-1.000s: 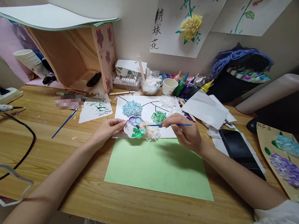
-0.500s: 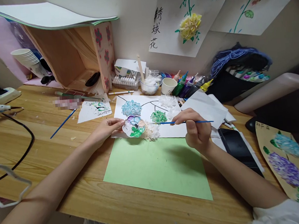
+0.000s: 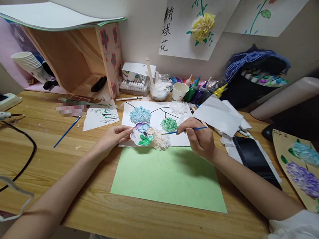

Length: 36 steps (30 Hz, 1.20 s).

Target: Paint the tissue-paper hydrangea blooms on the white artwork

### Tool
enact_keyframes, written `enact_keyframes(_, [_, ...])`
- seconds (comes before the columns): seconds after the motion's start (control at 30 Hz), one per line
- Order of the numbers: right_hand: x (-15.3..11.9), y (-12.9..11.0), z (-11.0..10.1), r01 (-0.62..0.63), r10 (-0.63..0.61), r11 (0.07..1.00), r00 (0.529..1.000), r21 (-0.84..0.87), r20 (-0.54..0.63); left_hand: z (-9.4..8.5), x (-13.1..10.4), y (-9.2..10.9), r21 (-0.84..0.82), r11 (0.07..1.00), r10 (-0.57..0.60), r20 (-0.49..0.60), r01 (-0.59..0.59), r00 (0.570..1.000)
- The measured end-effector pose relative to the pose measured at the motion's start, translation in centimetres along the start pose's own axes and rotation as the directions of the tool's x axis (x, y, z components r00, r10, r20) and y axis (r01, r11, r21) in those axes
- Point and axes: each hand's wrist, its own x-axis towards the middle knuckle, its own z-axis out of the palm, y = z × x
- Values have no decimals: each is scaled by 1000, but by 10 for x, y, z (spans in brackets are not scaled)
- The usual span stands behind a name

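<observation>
My left hand [image 3: 119,134] pinches the left edge of a small flower-shaped paint palette [image 3: 142,134] with purple, blue and green paint in its wells. A blue paintbrush [image 3: 195,129] is gripped in my right hand [image 3: 198,136], its tip pointing left over a cream textured flower [image 3: 161,139]. Palette and brush are above a white sheet [image 3: 154,106] with black branch lines. On that sheet are a blue flower [image 3: 140,114], a green one [image 3: 169,124] and a white one [image 3: 180,109]. Whether the brush tip touches the cream flower, I cannot tell.
Green paper [image 3: 167,181] lies nearest me. Behind the sheet stand a paper cup [image 3: 179,91], a tub of white pulp [image 3: 160,91] and paint bottles [image 3: 194,92]. A black phone [image 3: 255,160] is at right, a second brush [image 3: 67,132] at left.
My right hand has moved left with the brush, and the brush tip is now over the cream flower, slightly farther from the palette's centre. My left hand and the palette have hardly moved.
</observation>
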Motion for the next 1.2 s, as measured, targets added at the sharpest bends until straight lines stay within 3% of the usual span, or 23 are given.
enact_keyframes(0.37, [1, 4, -2, 3, -3, 1000, 1000, 2, -1, 1, -1, 1, -54, 998, -36, 12, 37, 999])
enact_keyframes(0.63, [-1, 5, -4, -68, 68, 996, 998, 52, 10, 0, 0, 0, -30, 999, -20, 14, 21, 1000])
enact_keyframes(0.83, [-1, 7, -6, -144, 150, 986, 986, 85, -70, 1, 0, 1, -50, 998, -47, 6, 47, 999])
enact_keyframes(1.07, [-2, 6, -3, -168, 169, 985, 986, 49, -11, 2, 0, 2, -67, 996, -55, 9, 55, 998])
enact_keyframes(1.2, [-3, 8, -5, -199, 204, 976, 978, 90, -46, 1, 1, 1, -68, 997, -46, 17, 47, 999])
